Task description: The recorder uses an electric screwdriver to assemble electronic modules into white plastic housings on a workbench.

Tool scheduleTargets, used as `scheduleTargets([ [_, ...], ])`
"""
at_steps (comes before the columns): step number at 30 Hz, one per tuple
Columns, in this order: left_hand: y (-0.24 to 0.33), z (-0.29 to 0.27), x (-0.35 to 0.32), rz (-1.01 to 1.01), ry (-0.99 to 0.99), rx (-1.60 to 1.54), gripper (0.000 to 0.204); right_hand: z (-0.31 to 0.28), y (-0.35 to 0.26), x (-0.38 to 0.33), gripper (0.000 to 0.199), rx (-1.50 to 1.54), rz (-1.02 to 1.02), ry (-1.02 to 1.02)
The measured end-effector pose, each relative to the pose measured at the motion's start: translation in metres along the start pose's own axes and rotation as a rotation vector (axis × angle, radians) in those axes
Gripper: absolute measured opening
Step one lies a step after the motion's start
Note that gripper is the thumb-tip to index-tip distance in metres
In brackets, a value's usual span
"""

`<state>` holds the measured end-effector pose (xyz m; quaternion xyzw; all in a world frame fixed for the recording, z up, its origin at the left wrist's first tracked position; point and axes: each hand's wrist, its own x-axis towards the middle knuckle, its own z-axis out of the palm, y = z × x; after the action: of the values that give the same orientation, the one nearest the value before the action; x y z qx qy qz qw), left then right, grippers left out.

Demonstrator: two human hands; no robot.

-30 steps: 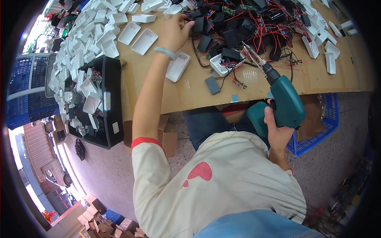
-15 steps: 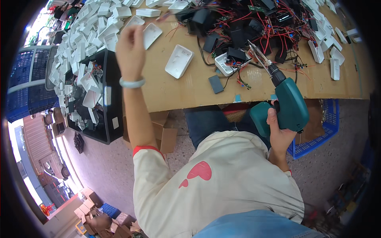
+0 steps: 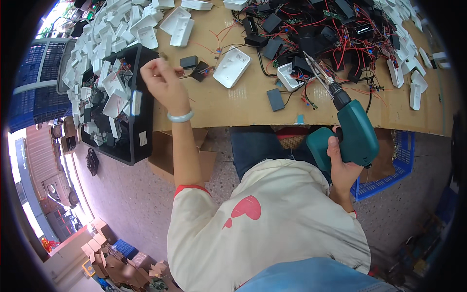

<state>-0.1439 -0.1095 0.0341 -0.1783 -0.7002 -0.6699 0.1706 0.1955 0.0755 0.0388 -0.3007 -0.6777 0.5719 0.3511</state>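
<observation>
Brown tabletop (image 3: 228,110) bears a dark box (image 3: 188,62) beside the left hand (image 3: 166,86).

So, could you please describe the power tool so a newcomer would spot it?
Just off the near edge of the brown table, find the right hand. It holds the power tool, which is pistol-shaped. Its bulky green body sets it apart from small dark boxes.

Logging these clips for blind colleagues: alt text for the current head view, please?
A person's right hand grips a green pistol-grip power tool; the left hand is beside a black plastic bin. Beyond, white plastic shells and black boxes with red wires are heaped on a brown tabletop.
</observation>
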Motion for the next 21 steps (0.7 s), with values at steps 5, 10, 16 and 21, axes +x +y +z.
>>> scheduleTargets([
  [5,0.014,0.018,-0.036,0.168,-0.481,0.621,0.011,0.001,0.002,0.000,0.034,0.012,0.024,0.003],
  [10,0.005,0.060,-0.050,0.534,-0.405,0.887,0.011,0.003,0.002,-0.005,0.035,0.004,0.046,-0.029],
  [16,-0.006,0.046,-0.077,0.683,-0.636,0.815,0.015,0.001,-0.007,-0.007,0.034,-0.001,0.068,-0.072],
  [21,-0.004,0.024,-0.086,0.716,-0.615,0.777,0.014,-0.004,-0.003,-0.014,0.030,-0.090,0.057,-0.167],
])
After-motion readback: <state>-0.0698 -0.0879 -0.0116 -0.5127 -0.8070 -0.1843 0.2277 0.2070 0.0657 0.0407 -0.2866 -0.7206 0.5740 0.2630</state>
